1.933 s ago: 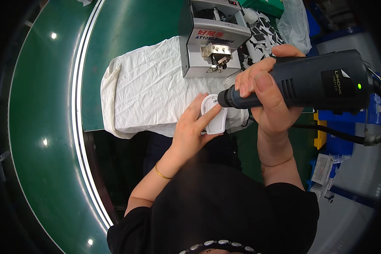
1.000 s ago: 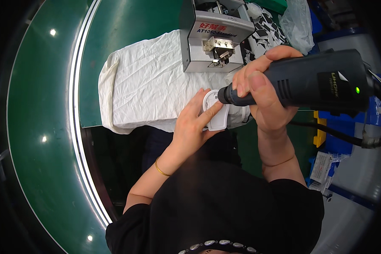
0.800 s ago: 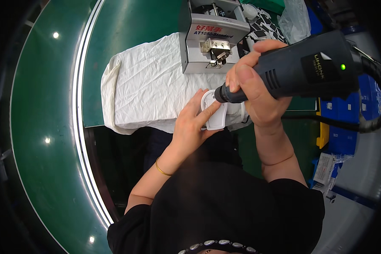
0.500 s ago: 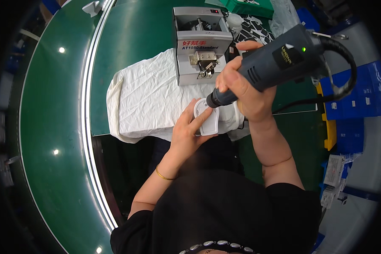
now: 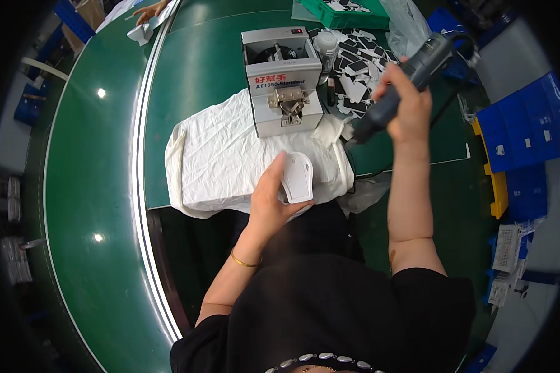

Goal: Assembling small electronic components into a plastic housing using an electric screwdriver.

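Observation:
My left hand [image 5: 269, 198] grips a white plastic shell [image 5: 299, 179] by its left side and lower edge, above the front of a white cloth [image 5: 221, 152]. The shell has a rounded upper end and a recessed inside facing up. To the right, my right hand [image 5: 410, 109] is wrapped around a dark grey electric screwdriver [image 5: 430, 57], raised and apart from the shell. Its tip points down and left, smeared by motion. Behind the cloth stands a grey screw feeder [image 5: 283, 93], its top partly uncovered.
Many small black and white pieces [image 5: 358, 71] lie right of the feeder, near a clear jar [image 5: 325, 50]. A green bin [image 5: 354, 17] stands behind them. Blue bins [image 5: 522, 137] are at the right. Another person's hand [image 5: 150, 12] is near a white part [image 5: 140, 34] at far left.
My right hand has lifted the screwdriver off the shell and swung it up and right. My left index finger no longer lies across the shell. Another person's hand has appeared at top left.

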The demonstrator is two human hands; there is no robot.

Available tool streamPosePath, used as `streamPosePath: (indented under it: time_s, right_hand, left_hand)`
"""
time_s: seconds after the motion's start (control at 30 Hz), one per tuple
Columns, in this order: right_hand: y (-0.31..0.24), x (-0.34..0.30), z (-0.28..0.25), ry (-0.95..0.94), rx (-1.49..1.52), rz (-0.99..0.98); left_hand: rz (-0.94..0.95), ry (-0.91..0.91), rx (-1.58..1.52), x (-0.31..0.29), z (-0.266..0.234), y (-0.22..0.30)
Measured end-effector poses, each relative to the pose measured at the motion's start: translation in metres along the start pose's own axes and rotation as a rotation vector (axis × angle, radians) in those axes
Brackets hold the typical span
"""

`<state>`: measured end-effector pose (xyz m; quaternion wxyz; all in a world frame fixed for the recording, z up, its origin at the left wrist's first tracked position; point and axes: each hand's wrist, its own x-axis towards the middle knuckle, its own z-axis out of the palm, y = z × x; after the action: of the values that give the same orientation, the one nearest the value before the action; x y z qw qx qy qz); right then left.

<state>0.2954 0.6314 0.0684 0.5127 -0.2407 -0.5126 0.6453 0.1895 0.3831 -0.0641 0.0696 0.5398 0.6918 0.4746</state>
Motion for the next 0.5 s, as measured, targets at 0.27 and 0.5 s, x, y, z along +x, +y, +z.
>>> streamPosePath:
  time_s: [0.27, 0.5]
  right_hand:
    - [0.078, 0.069, -0.189, 0.466, -0.272, 0.219]
    - [0.104, 0.087, -0.196, 0.417, -0.662, 0.136]
  left_hand:
    - [-0.037, 0.041, -0.155, 0.004, 0.000, 0.000]
    - [-0.111, 0.030, -0.183, 0.004, -0.003, 0.004]
